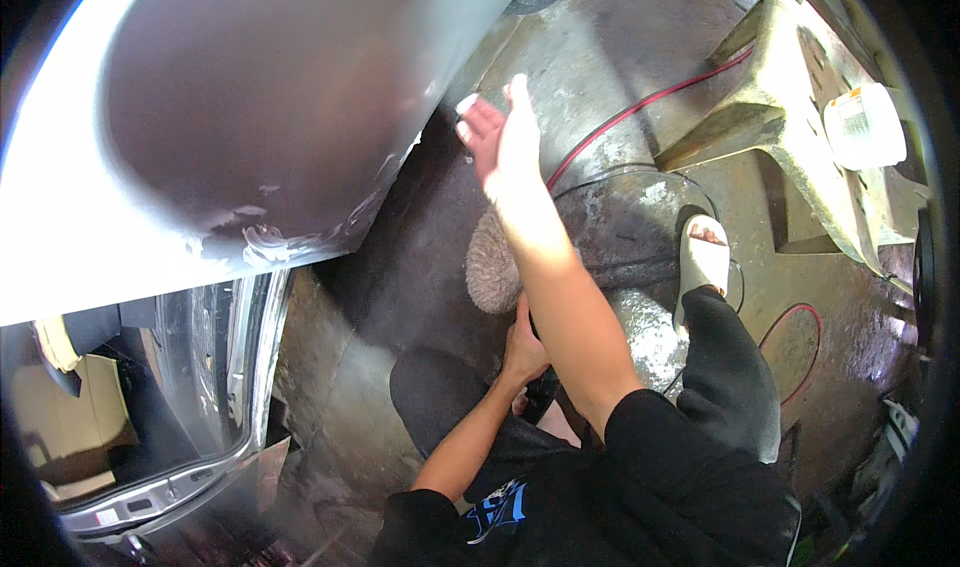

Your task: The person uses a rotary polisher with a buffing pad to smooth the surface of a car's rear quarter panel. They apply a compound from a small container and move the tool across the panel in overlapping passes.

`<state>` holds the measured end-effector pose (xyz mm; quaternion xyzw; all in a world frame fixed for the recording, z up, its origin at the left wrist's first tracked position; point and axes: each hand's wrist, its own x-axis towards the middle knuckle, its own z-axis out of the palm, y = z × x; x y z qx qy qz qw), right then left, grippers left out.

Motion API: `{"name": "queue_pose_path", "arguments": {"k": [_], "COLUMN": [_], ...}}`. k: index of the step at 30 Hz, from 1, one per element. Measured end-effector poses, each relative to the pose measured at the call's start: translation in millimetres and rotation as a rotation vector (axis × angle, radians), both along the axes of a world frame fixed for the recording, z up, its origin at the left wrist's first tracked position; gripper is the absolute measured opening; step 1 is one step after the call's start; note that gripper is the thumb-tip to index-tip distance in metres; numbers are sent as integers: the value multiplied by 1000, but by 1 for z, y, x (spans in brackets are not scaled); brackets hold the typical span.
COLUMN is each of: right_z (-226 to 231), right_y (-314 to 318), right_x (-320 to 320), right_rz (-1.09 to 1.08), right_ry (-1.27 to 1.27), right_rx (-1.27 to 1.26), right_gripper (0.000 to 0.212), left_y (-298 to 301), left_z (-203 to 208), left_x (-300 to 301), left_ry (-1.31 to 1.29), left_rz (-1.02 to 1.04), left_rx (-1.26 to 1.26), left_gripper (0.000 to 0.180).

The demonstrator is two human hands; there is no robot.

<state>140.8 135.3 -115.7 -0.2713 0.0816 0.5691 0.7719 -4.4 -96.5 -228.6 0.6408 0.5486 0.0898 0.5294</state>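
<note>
- Left hand (524,355) curls round a dark tool (533,325), fluffy pad (490,267) just ahead.
- Right hand (500,135), open, seemingly empty, near the panel (270,107): likely a pause; buffing calls for both hands.

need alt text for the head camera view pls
A person's open right hand is raised beside a shiny car panel with white smears near its edge. The left hand is next to a fluffy round pad, its grip partly hidden by the right forearm. At right, a white tub sits on a stool.

Car workshop — open car door (250,157), red hose (650,98), stained floor (610,57)
</note>
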Motion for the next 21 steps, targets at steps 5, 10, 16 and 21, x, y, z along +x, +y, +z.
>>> {"name": "queue_pose_path", "arguments": {"k": [5, 10, 16, 21], "right_z": [-8, -5, 10, 1], "right_y": [27, 38, 53, 53], "right_x": [41, 77, 97, 103], "right_rz": [145, -95, 42, -154], "right_ry": [-70, -74, -118, -112], "right_rx": [205, 153, 219, 152], "right_gripper": [87, 85, 86, 73], "left_y": [4, 8, 4, 3], "left_z": [22, 31, 29, 29], "left_x": [19, 27, 29, 34], "left_ry": [-11, -6, -20, -12], "left_rz": [65, 67, 38, 51], "left_rx": [74, 23, 71, -1], "left_gripper": [115, 116, 115, 115]}}
